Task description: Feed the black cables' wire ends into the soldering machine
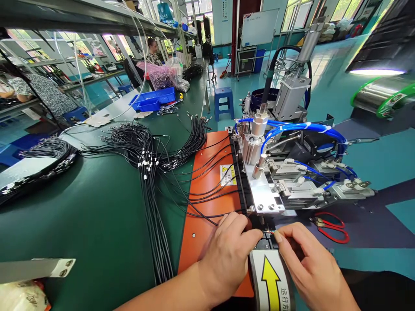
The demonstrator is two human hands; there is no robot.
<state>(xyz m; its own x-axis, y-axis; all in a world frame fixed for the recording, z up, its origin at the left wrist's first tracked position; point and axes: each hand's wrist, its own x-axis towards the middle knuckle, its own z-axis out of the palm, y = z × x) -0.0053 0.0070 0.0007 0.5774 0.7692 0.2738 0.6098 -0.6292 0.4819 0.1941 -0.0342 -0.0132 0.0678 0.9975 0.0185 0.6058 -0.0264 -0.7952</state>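
Workshop floor (327, 73) is teal. By right edge of the orange plate (199, 246), I have the right hand (306, 252) pinching thin wires (271, 232) at black fixture (266, 243); left hand (228, 248) is beside, its grip I cannot tell.

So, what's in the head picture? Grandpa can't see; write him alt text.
A bare left hand and bare right hand reach to a small black fixture beyond a big yellow arrow, beside a silver metal machine with blue tubes. Thin black cables lie bundled on a green tabletop, some crossing an orange panel.
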